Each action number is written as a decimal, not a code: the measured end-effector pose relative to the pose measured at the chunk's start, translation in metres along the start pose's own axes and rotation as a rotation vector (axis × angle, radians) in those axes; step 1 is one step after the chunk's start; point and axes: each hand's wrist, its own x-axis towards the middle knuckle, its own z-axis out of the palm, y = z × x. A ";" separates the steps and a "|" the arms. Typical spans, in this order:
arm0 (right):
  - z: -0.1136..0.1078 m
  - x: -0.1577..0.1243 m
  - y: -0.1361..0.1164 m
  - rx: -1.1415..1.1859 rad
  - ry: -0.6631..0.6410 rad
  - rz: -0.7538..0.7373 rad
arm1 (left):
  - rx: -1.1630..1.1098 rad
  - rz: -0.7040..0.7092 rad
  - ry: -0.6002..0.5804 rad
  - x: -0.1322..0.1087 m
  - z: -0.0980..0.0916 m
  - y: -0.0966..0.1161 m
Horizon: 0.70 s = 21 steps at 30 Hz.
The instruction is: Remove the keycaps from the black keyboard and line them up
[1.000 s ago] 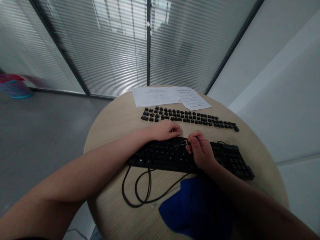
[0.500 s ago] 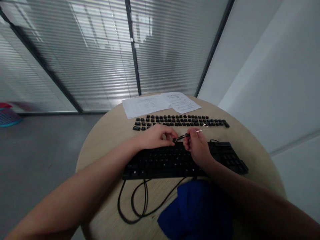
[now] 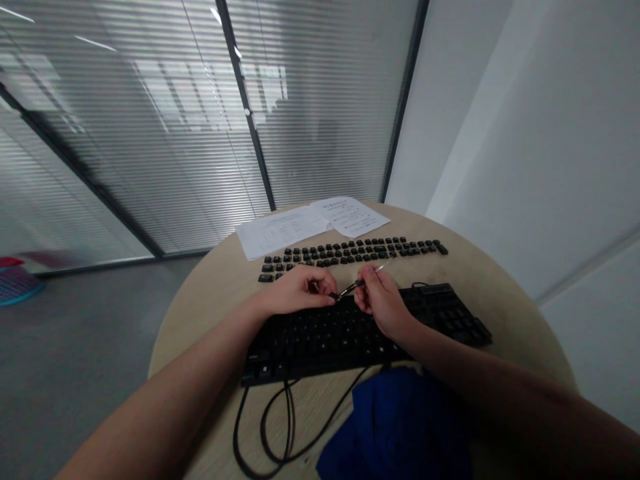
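Observation:
A black keyboard (image 3: 350,333) lies across the round wooden table (image 3: 480,267). Above its top edge my right hand (image 3: 381,301) pinches a thin wire keycap puller (image 3: 356,285), whose tip points left. My left hand (image 3: 300,291) is closed at that tip, fingers pinched on a small dark keycap (image 3: 334,295) caught in the puller. Behind both hands, several loose black keycaps (image 3: 350,252) sit in rows on the table.
Two printed sheets of paper (image 3: 310,223) lie at the table's far edge. The keyboard's black cable (image 3: 280,427) loops near the front edge beside a blue cloth (image 3: 400,427). Glass partitions with blinds stand behind; a pink and blue basket (image 3: 15,280) sits on the floor at left.
My hands rose from the keyboard and met above its top edge. The puller's tip now sits between my left fingers. The camera tilted up and swung right.

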 end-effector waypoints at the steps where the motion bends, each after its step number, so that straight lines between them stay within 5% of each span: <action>1: 0.000 0.000 0.000 0.003 -0.002 0.000 | -0.010 -0.004 0.010 -0.001 -0.002 -0.002; 11: 0.003 0.002 0.000 0.052 -0.002 -0.017 | 0.228 0.015 0.234 -0.006 -0.036 -0.010; 21: 0.002 0.004 0.005 0.069 -0.003 -0.048 | 0.747 0.016 0.093 0.047 -0.034 -0.024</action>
